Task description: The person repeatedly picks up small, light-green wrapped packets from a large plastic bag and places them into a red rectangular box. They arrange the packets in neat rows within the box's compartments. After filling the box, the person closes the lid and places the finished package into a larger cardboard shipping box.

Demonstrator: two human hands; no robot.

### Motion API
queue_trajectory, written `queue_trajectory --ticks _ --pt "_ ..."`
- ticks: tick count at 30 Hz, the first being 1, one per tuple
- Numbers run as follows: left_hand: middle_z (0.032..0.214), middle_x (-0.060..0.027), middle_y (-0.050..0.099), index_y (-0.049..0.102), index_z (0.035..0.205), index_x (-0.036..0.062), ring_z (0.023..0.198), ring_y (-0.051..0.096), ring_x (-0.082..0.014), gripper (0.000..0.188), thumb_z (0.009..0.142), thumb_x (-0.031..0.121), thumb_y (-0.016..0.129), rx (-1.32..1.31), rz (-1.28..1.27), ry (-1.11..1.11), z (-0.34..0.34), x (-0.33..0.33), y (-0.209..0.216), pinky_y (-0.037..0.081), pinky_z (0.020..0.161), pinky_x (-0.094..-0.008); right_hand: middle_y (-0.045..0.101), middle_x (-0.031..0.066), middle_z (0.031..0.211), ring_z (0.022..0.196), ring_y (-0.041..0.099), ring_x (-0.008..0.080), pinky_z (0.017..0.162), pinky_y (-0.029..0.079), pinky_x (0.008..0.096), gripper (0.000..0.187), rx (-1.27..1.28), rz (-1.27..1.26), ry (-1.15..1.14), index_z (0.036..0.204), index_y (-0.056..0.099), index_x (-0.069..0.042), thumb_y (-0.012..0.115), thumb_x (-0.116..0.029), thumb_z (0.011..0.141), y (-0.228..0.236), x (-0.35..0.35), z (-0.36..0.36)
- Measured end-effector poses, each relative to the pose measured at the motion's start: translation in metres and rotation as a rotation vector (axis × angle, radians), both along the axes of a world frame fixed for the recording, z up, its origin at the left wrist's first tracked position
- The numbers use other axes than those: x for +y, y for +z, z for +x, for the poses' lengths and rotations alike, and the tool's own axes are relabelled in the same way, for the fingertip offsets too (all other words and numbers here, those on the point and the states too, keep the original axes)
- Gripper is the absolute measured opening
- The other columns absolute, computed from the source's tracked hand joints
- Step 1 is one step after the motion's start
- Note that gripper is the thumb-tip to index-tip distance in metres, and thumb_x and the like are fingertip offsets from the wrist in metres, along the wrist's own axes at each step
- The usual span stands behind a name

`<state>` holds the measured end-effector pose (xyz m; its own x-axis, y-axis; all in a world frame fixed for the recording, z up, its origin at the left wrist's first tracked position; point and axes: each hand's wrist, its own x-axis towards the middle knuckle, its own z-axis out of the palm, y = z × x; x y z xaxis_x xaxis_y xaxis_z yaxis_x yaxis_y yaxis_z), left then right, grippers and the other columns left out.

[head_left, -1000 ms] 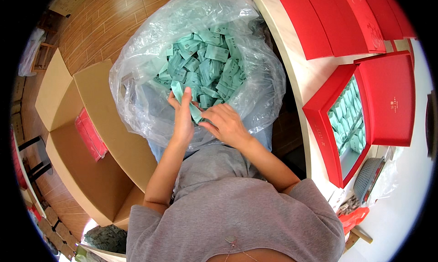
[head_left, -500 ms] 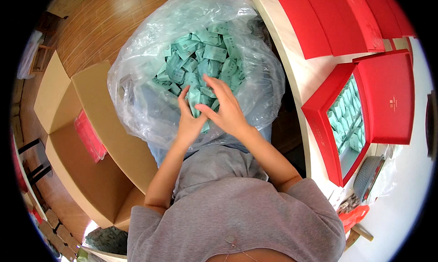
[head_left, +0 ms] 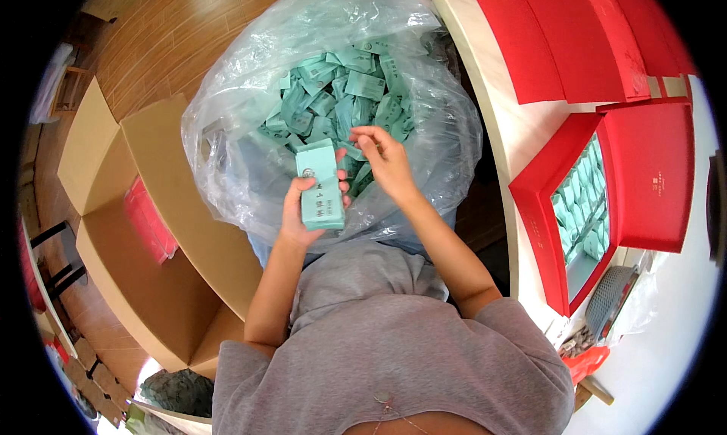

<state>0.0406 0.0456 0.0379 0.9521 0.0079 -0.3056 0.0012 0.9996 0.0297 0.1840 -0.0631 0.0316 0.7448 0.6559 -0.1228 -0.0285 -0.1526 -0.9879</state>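
Observation:
Upright over the near side of the bag, my left hand is closed around a small stack of light green paper packets with dark print on the top face. My right hand is just to the right of the stack, over the loose packets. Its fingers are loosely curved and somewhat apart, with nothing visible between them. Many more green packets lie jumbled inside a large clear plastic bag in front of me.
On the pale table at right stands an open red box holding rows of green packets. Other red boxes are behind it, and a grey basket is nearer. At left, an open cardboard box contains a red wrapped thing.
Both hands were together over the packets. Now the left hand has turned and drawn nearer with the stack showing its printed face, while the right hand has come away to the right.

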Motion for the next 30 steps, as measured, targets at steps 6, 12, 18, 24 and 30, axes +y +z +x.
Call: queue_trajectory --ticks 6,12,18,24,30 --pt "0.116 -0.0076 0.059 0.049 0.131 0.0062 0.092 0.055 -0.0146 0.052 0.088 0.033 0.061 0.077 -0.167 0.129 -0.015 0.003 -0.028 0.045 0.081 -0.0306 0.058 0.0081 0.107 0.091 0.059 0.018 0.077 0.048 0.0292 0.026 -0.061 0.125 0.269 0.114 0.058 -0.003 0.059 -0.012 0.09 0.043 0.003 -0.026" --pt "0.095 0.002 0.056 0.053 0.12 0.01 0.092 0.054 -0.0116 0.039 0.089 0.033 0.061 0.058 0.055 0.217 -0.013 0.002 -0.033 0.044 0.082 -0.032 0.055 0.0111 0.114 0.093 0.057 0.0191 0.079 0.047 0.0299 0.027 -0.22 0.104 0.259 0.113 0.056 -0.002 0.06 -0.008 0.088 0.067 0.003 -0.04" --pt "0.081 0.0012 0.049 0.056 0.114 0.0089 0.075 0.046 -0.0115 0.039 0.084 0.033 0.059 -0.069 -0.021 0.087 -0.016 0.004 -0.018 0.038 0.067 -0.0286 0.055 0.0107 0.119 0.1 0.056 0.022 0.082 0.047 0.0315 0.043 -0.191 0.024 0.214 0.126 0.052 -0.006 0.065 -0.014 0.085 0.059 0.011 -0.033" --pt "0.066 0.0022 0.043 0.052 0.105 0.0088 0.055 0.04 -0.0097 0.039 0.079 0.038 0.054 0.062 0.112 -0.151 -0.024 0.005 -0.007 0.031 0.05 -0.0233 0.053 0.014 0.133 0.119 0.053 0.0296 0.096 0.044 0.0374 0.058 -0.526 0.09 0.522 0.133 0.05 -0.006 0.069 -0.012 0.079 0.066 0.023 -0.014" --pt "0.064 -0.0006 0.045 0.056 0.098 0.0063 0.051 0.04 -0.0117 0.045 0.086 0.05 0.053 0.018 0.32 -0.192 -0.031 0.01 -0.01 0.029 0.045 -0.0245 0.062 0.0136 0.119 0.107 0.061 0.0312 0.088 0.049 0.0372 0.047 -0.57 0.051 0.462 0.126 0.057 -0.006 0.068 -0.01 0.08 0.083 0.021 -0.021"
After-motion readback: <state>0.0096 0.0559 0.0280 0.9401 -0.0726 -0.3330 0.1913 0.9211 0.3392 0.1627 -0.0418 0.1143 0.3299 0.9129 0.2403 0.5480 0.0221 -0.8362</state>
